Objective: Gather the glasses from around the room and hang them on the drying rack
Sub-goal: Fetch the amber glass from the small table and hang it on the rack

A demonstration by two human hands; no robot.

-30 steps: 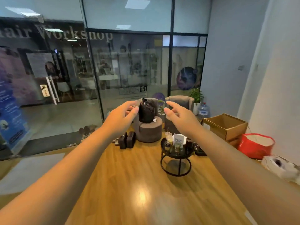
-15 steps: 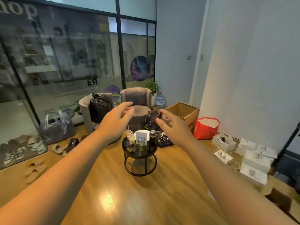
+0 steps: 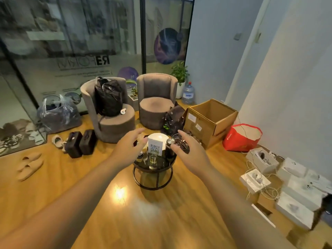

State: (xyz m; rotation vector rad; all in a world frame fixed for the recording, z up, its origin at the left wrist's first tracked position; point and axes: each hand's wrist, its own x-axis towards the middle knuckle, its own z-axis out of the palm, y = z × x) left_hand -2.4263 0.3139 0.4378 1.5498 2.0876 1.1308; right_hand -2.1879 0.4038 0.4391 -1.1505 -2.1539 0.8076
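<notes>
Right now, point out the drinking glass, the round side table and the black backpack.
drinking glass (image 3: 152, 161): head view, on its clear side wall.
round side table (image 3: 168, 165): head view, on its dark right rim.
black backpack (image 3: 107, 97): head view, on its front panel.

A wood floor (image 3: 53, 191) shows ceiling-light glare at 6 o'clock. Two grey armchairs (image 3: 156, 101) stand at 12 before a glass wall (image 3: 71, 42); white walls (image 3: 296, 78) at 3.
</notes>
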